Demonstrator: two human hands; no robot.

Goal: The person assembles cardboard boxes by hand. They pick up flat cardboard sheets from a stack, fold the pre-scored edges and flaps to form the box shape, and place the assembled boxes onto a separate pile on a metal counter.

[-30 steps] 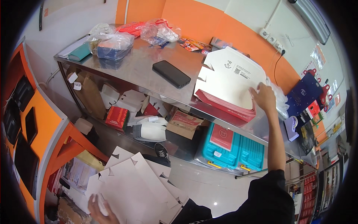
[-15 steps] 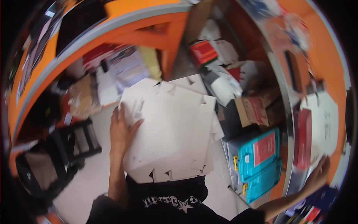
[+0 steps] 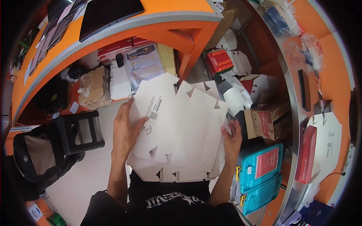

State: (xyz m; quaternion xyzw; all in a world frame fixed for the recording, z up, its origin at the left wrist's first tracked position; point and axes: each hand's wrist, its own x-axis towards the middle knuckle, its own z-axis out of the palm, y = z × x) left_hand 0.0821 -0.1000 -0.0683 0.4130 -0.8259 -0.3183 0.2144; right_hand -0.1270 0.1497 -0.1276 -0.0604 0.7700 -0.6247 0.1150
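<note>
A stack of flat white cardboard box blanks (image 3: 184, 128) with notched edges lies before me over my lap, its sheets slightly fanned. The top ones carry small dark print at the left. My left hand (image 3: 126, 128) grips the stack's left edge, thumb resting on top and fingers along the side. At the right edge, my right hand (image 3: 232, 141) has its thumb against or very near the sheets; its fingers are apart and partly curled, and nothing shows held in them. The undersides of the sheets are hidden.
An orange desk (image 3: 166, 15) curves across the far left, bearing a laptop (image 3: 109, 17). On the right counter lie a phone (image 3: 304, 90) and another white box blank (image 3: 327, 139). A teal-lidded bin (image 3: 260, 188) sits below it. A black backpack (image 3: 41, 154) leans by a stool (image 3: 81, 133).
My right hand has come back from the blank on the right counter to the stack's right edge. The top sheets now lie differently, and my view has shifted slightly.
</note>
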